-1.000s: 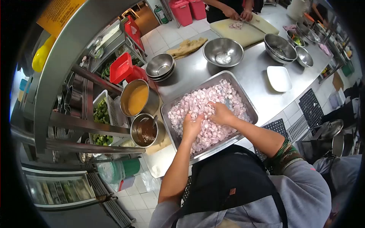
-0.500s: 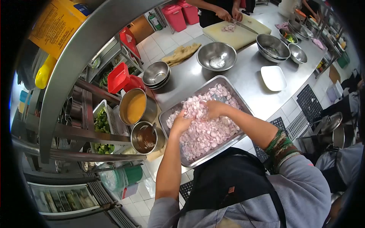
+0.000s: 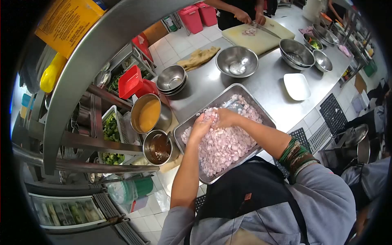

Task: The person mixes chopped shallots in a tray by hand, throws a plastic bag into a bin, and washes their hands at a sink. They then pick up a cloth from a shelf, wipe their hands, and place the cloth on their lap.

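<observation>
A deep steel tray (image 3: 267, 115) holds a broad heap of thin pink-white sliced shallots (image 3: 226, 149). My left hand (image 3: 200, 127) is cupped around a clump of the slices above the tray's far left part. From the other side my right hand (image 3: 225, 117) closes on the same clump, its fingers partly hidden by slices. The two hands are almost together. Bare metal of the tray floor shows just beyond my right hand.
Left of the tray stand a pot of orange liquid (image 3: 160, 118) and a smaller pot of brown sauce (image 3: 173, 151). Steel bowls (image 3: 237, 61) and a white dish (image 3: 297, 86) lie beyond. Across the table a person's hands (image 3: 245, 17) hold a knife over a cutting board (image 3: 281, 28). A shelf rail (image 3: 81, 53) rises left.
My hands have drawn closer together, and the clump between them is smaller. More slices now lie in the tray below. The whole view has shifted slightly.
</observation>
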`<action>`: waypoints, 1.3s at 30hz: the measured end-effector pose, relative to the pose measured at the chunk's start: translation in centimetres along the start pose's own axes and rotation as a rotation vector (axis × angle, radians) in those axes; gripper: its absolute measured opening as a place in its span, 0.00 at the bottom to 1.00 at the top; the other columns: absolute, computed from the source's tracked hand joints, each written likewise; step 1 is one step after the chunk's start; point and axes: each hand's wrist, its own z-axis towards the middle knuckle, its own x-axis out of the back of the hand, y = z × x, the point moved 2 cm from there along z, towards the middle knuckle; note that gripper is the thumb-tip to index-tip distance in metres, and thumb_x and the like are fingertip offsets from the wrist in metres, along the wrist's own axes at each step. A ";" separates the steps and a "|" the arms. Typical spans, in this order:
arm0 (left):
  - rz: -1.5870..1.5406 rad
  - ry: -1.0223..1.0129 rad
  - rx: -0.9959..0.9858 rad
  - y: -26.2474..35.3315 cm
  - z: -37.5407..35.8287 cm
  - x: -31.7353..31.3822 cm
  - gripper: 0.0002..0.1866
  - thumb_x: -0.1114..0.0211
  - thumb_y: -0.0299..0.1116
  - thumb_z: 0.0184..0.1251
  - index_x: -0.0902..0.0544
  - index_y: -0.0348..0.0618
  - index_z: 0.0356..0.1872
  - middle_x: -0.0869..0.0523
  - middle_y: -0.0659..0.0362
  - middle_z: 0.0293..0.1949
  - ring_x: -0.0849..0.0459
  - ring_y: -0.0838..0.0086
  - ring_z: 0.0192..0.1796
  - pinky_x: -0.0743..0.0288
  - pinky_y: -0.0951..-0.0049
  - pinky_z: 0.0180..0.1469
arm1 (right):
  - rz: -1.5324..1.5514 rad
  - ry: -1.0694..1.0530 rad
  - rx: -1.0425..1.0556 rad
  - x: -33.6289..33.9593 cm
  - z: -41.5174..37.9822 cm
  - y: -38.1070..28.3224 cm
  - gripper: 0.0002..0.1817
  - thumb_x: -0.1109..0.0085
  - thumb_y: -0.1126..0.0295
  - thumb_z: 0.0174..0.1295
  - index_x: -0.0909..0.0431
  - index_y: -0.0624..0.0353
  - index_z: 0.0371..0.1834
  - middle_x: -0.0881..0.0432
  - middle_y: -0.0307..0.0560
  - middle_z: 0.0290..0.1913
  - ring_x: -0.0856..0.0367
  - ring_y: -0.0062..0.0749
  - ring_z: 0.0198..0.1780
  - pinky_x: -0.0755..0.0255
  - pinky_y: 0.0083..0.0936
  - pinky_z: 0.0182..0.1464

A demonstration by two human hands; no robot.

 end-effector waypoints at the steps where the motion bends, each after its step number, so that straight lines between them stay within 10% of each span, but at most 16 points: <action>1: -0.005 0.036 -0.052 -0.1 0.1 -0.4 0.17 0.43 0.42 0.72 0.19 0.41 0.50 0.17 0.66 0.38 0.22 0.82 0.38 0.27 0.74 0.42 | 0.032 0.005 0.010 -0.2 -0.2 -0.2 0.43 0.28 0.51 0.44 0.28 0.61 0.64 0.23 0.68 0.57 0.23 0.55 0.59 0.31 0.38 0.62; 6: 0.567 0.115 -0.103 4.7 -2.9 0.6 0.15 0.40 0.37 0.65 0.19 0.43 0.49 0.15 0.44 0.45 0.17 0.47 0.49 0.24 0.61 0.51 | 0.027 -0.051 -0.052 3.0 -1.4 0.6 0.35 0.31 0.51 0.47 0.23 0.64 0.56 0.20 0.68 0.50 0.21 0.57 0.54 0.28 0.40 0.58; 9: 0.666 0.169 -0.135 3.9 -4.8 3.2 0.16 0.40 0.38 0.65 0.18 0.41 0.50 0.15 0.44 0.46 0.17 0.49 0.51 0.26 0.61 0.55 | -0.206 -0.194 -0.052 6.7 -3.6 1.0 0.28 0.42 0.47 0.56 0.20 0.56 0.52 0.21 0.62 0.55 0.21 0.53 0.56 0.28 0.43 0.58; 14: 0.878 0.298 0.031 1.6 -6.3 2.8 0.41 0.32 0.56 0.57 0.28 0.34 0.64 0.23 0.32 0.56 0.23 0.47 0.60 0.31 0.62 0.63 | -0.345 -0.153 -0.021 4.2 -7.8 0.7 0.45 0.37 0.42 0.53 0.36 0.61 0.67 0.25 0.67 0.59 0.28 0.58 0.62 0.35 0.41 0.65; 17: 0.372 0.203 0.101 1.2 -5.1 0.2 0.44 0.30 0.60 0.54 0.27 0.34 0.64 0.21 0.34 0.56 0.22 0.50 0.61 0.30 0.64 0.62 | -0.077 -0.032 -0.049 -0.3 -6.1 1.8 0.47 0.32 0.50 0.49 0.38 0.63 0.70 0.26 0.69 0.59 0.30 0.58 0.65 0.38 0.40 0.67; 22: 0.145 0.250 0.106 -0.5 -3.2 -0.3 0.28 0.32 0.40 0.62 0.25 0.36 0.61 0.14 0.54 0.44 0.17 0.67 0.48 0.26 0.69 0.52 | 0.018 0.096 -0.010 0.6 -3.9 1.6 0.31 0.36 0.66 0.47 0.24 0.66 0.57 0.21 0.69 0.48 0.22 0.59 0.53 0.28 0.41 0.58; 27: 0.401 0.124 -0.170 5.2 -4.5 1.0 0.21 0.38 0.28 0.61 0.23 0.36 0.57 0.14 0.51 0.42 0.16 0.64 0.47 0.26 0.70 0.51 | -0.147 0.104 0.098 3.4 -1.2 0.1 0.16 0.39 0.71 0.47 0.18 0.66 0.39 0.18 0.65 0.41 0.19 0.57 0.47 0.27 0.43 0.53; 31: 0.664 0.173 -0.161 2.8 -6.5 3.2 0.33 0.33 0.39 0.59 0.30 0.35 0.64 0.22 0.38 0.56 0.24 0.48 0.61 0.32 0.60 0.64 | -0.279 -0.060 0.129 4.3 -1.7 1.9 0.23 0.44 0.62 0.56 0.24 0.63 0.53 0.22 0.63 0.52 0.24 0.54 0.57 0.30 0.48 0.58; 34: 0.578 0.251 0.239 3.7 -10.6 1.8 0.38 0.32 0.44 0.59 0.34 0.36 0.67 0.28 0.35 0.62 0.31 0.44 0.66 0.38 0.59 0.69 | -0.374 0.047 -0.028 2.9 -5.8 3.7 0.29 0.35 0.52 0.54 0.23 0.53 0.58 0.24 0.65 0.55 0.26 0.53 0.59 0.29 0.48 0.57; 39: 0.566 0.232 -0.126 0.9 -8.9 0.2 0.37 0.32 0.49 0.59 0.30 0.37 0.65 0.26 0.34 0.58 0.31 0.44 0.65 0.37 0.58 0.68 | -0.432 -0.077 0.011 4.6 -3.2 4.0 0.32 0.40 0.49 0.56 0.26 0.57 0.60 0.26 0.64 0.57 0.29 0.56 0.61 0.31 0.50 0.59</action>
